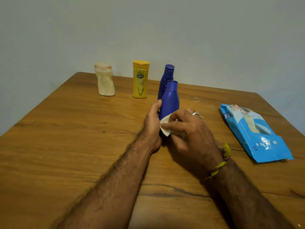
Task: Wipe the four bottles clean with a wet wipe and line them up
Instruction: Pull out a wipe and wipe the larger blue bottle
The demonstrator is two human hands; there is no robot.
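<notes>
**Blue bottle held and wiped near the surface centre**

The brown wooden table [66, 146] carries all items. A blue plastic wet-wipe pack [254, 134] lies flat near the right edge, well apart from both hands. The left hand [152, 128] curls round the left side of the near dark-blue plastic bottle [170, 101], which stands upright close to the centre of the surface, between the two hands. The right hand [191, 134] pinches a folded white wet wipe [165, 127] between thumb and forefinger and presses it against the lower front of that bottle.

Along the far edge stand three bottles, upright: a cream marbled plastic bottle [105, 80] at the left, a yellow plastic lotion bottle [140, 79] beside it, and a second dark-blue plastic bottle [166, 75] directly behind the held one, partly hidden by it.
</notes>
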